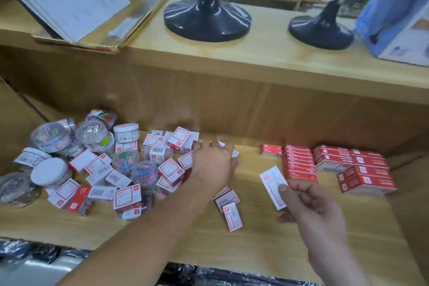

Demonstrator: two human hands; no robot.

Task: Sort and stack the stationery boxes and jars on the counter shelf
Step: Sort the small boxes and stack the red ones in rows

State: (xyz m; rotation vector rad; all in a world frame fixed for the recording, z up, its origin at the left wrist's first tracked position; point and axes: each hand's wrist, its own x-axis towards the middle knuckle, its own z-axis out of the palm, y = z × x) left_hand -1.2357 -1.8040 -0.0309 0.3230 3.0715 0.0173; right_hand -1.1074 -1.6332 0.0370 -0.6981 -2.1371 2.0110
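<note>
1. On the lower counter shelf (pixel 255 234), a wooden surface held three groups of stock: jars at the left, loose small boxes in the centre, stacked red boxes at the right.
2. The jars (pixel 53 139) were clear plastic with white lids, some upright and some tipped; several showed coloured paper clips inside.
3. The loose boxes (pixel 126 195) were white and red, lay at mixed angles, and touched or overlapped the jars.
4. The red boxes (pixel 299 162) stood in ordered rows against the rear right of the shelf, with further red stacks just beside them to the right.
5. The left hand (pixel 212 165) reached across the shelf, palm down, over the right edge of the loose pile. Its fingers were spread over small white boxes; whether they were closed on any box could not be determined, owing to motion blur.
6. The right hand (pixel 306 202) was raised above the shelf, near the red rows. Thumb and fingers were pinched on one white box (pixel 272 187), held tilted and clear of the surface.
7. Three more small boxes (pixel 231 209) lay on the shelf between the two forearms.
8. Two black pedestal bases (pixel 206 14) stood on the upper ledge.
</note>
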